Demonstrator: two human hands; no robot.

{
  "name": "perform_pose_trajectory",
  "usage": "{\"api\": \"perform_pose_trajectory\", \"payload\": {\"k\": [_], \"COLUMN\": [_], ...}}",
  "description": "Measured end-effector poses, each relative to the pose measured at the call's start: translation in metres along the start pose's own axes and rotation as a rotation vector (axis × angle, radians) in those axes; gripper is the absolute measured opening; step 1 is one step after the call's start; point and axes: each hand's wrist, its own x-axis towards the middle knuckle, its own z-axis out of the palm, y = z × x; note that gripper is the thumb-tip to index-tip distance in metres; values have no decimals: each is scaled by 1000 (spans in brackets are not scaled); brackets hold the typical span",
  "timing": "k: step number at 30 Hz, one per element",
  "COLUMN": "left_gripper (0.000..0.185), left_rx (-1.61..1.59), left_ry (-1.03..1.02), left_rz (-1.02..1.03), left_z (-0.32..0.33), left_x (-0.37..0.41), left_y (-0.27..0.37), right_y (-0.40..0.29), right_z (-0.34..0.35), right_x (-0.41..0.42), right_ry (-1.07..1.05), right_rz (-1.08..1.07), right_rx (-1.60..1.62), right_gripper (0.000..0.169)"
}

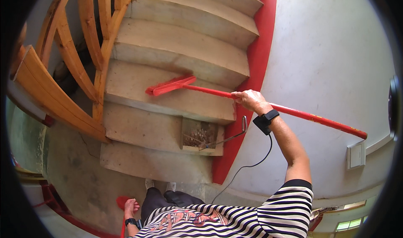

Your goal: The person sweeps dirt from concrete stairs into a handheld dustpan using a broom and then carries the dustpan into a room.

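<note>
A red broom (170,86) with a long red handle is gripped by my right hand (250,100); its bristles lie on a concrete stair step (132,77). My left hand (131,205) hangs low beside my leg, its fingers curled, close to a red object (121,202) and a thin red rod; whether it grips the rod cannot be told. A square dustpan (218,143) with a bent metal handle (231,137) rests on a lower step, holding debris (201,138). Black wrist devices are on both wrists, and a cable runs from the right one.
A wooden stair railing (66,99) curves along the left side. On the right, a red painted strip (233,156) borders the steps against a white wall (315,49) with a switch (356,156). My feet stand on the floor below the lowest step.
</note>
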Motion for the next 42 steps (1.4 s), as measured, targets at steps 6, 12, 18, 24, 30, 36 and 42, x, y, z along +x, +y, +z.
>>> {"api": "perform_pose_trajectory", "payload": {"k": [6, 12, 18, 24, 30, 36, 42], "left_gripper": [23, 21, 22, 21, 21, 23, 21], "left_rx": [-7, 60, 70, 78, 136, 127, 152], "left_ry": [-37, -48, -31, -72, -97, -63, -78], "left_rz": [-128, -97, -86, -110, -49, -75, -84], "left_z": [1, 0, -7, -3, 6, 5, 8], "left_x": [1, 7, 5, 19, 31, 13, -4], "left_y": [3, 17, 21, 28, 37, 25, 21], "right_y": [13, 42, 80, 64, 49, 58, 67], "right_z": [0, 19, 59, 110, 51, 73, 152], "right_x": [-10, -27, -49, -86, -142, -104, -84], "right_ry": [-15, -63, -34, 38, 13, 101, 92], "right_rz": [125, 293, 454, 405, 471, 416, 480], "right_rx": [-16, 28, 158, 367, 518, 239, 333], "right_gripper": [30, 32, 29, 31, 29, 33, 36]}}
